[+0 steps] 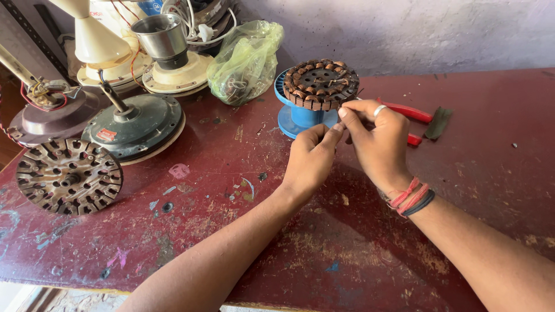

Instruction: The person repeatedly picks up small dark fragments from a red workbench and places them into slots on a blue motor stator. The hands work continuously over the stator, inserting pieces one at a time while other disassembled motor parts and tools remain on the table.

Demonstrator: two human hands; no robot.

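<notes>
table [474,115]: worn, scratched red paint | stator [321,84]: copper windings, metal | spool [295,118]: smooth blue plastic

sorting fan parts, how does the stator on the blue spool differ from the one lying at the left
The spool stator has copper coils wound in its slots; the left stator is bare metal with empty slots. The first sits raised on the blue spool, right hand and left hand at its edge; the second lies flat on the table, untouched. Both are round, slotted discs.
</notes>
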